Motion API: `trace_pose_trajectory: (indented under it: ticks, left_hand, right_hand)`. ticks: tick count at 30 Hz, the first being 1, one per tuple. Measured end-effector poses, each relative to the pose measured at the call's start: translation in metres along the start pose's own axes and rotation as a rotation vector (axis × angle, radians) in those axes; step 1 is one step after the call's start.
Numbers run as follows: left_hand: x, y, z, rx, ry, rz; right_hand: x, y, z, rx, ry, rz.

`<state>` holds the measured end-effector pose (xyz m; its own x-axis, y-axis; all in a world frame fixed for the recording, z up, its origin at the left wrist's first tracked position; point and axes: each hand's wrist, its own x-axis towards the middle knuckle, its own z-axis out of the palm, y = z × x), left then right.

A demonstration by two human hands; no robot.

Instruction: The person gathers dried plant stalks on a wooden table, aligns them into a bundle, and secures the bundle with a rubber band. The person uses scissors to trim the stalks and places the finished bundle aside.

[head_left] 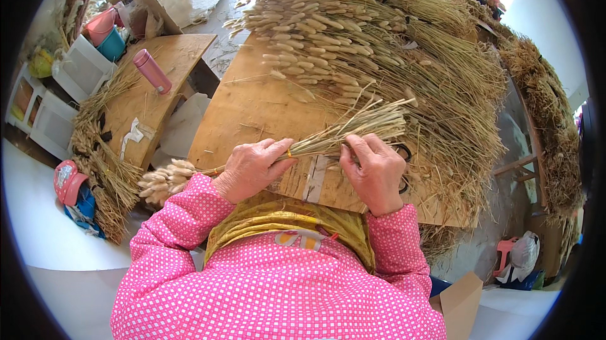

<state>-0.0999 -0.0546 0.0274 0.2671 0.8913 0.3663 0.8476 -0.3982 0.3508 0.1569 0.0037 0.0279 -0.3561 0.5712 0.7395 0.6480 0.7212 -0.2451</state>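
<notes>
From my remote seat I see a broad, smooth, tan wooden surface (243, 110) in the middle of the room, with a narrower brown wooden surface (183, 53) apart from it on the left. White plastic furniture pieces (53, 122) stand beyond that one. I make out a smooth grey floor (221, 15) between them, a plain white wall (543, 15) at the upper right, and a brown wooden frame (533, 135) near it. Bright white light glares at both upper corners; I can't tell its source.

We hold a tan, yellow-banded bundle (320, 142) slantwise in our left fingers (278, 149), fluffy heads (167, 181) left of them, stems (382, 120) fanning rightward.
</notes>
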Motion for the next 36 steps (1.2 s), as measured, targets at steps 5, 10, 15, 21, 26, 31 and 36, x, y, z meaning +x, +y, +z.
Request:
trace_pose_trajectory:
  ticks: [5,10,15,21,26,31,36]
  left_hand:
    - [-0.003,-0.009,-0.007,0.169,0.033,0.045]
    - [0.001,-0.022,-0.008,0.347,0.151,0.135]
    - [0.007,-0.017,-0.003,0.418,0.197,0.247]
    - [0.005,-0.014,-0.003,0.443,0.222,0.295]
    - [0.001,-0.024,-0.007,0.42,0.26,0.257]
    - [0.001,-0.032,-0.01,0.431,0.227,0.258]
    - [0.005,-0.028,-0.01,0.411,0.198,0.317]
  right_hand:
    - [0.0,0.034,-0.013,-0.238,-0.032,0.124]
    - [0.009,0.041,-0.049,-0.257,0.221,0.245]
    - [0.012,-0.009,-0.017,0.061,-0.009,0.168]
    - [0.009,-0.012,0.022,0.14,-0.035,0.114]
    - [0.003,0.053,-0.009,-0.209,0.023,0.408]
    - [0.011,0.068,-0.046,-0.441,0.222,0.466]
    - [0.018,0.002,-0.014,-0.087,-0.01,-0.055]
